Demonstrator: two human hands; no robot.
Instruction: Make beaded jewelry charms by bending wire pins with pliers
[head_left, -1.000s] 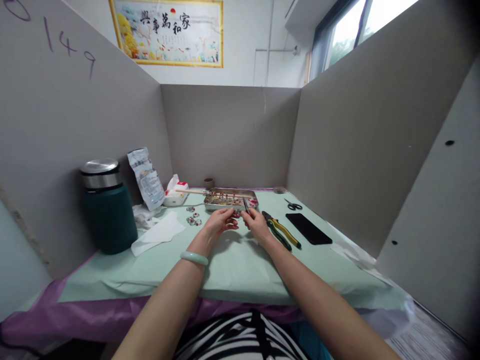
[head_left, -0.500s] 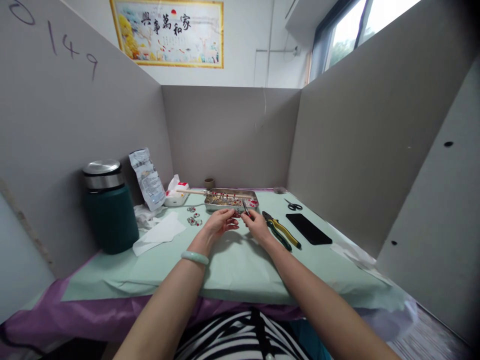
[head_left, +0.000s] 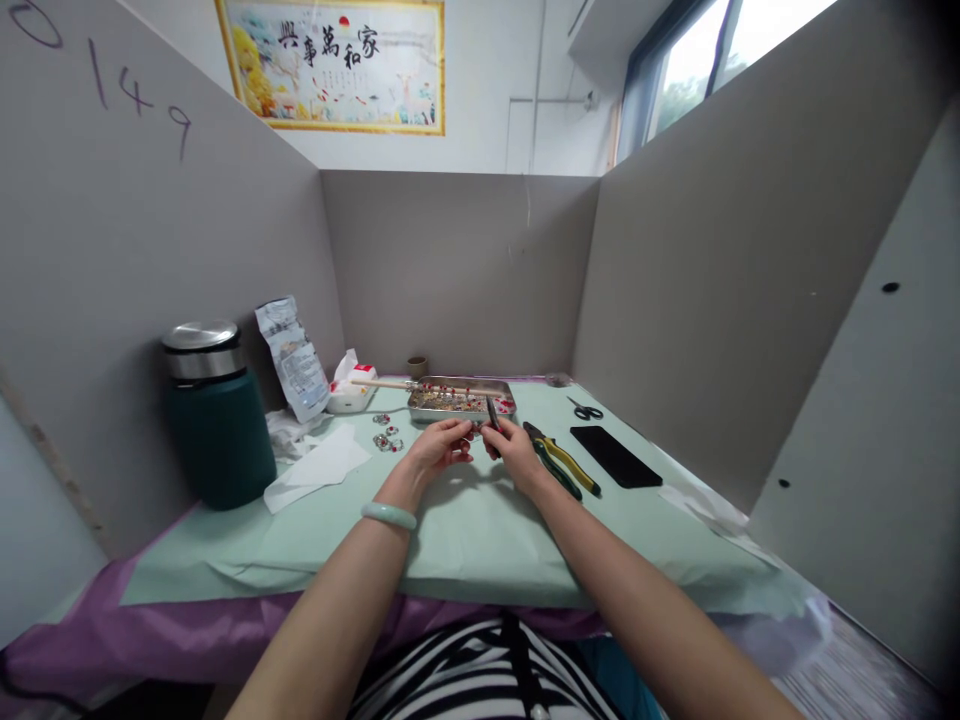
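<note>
My left hand (head_left: 441, 446), with a pale green bangle (head_left: 389, 515) on the wrist, is closed in a pinch around something tiny, largely hidden by the fingers. Close against it, my right hand (head_left: 511, 448) grips a slim dark tool, perhaps tweezers (head_left: 492, 411), its end pointing up and away. Just beyond both hands stands a metal tray (head_left: 420, 412) of red and gold-coloured beads, with a wooden stick (head_left: 384, 384) lying across its rim. Several small red-and-silver bead rings (head_left: 388, 440) lie on the cloth left of my left hand.
Yellow-and-green pliers (head_left: 566, 465), a black phone (head_left: 615, 457) and scissors (head_left: 585, 410) lie to the right. On the left are a green flask (head_left: 219, 430), a silver pouch (head_left: 294, 358), a tissue pack (head_left: 352, 388) and white paper (head_left: 319, 468). Grey partitions (head_left: 461, 270) enclose the table.
The dark tool in my right hand has turned a little and stands more upright. Both hands stay close together in nearly the same place; the view has shifted slightly.
</note>
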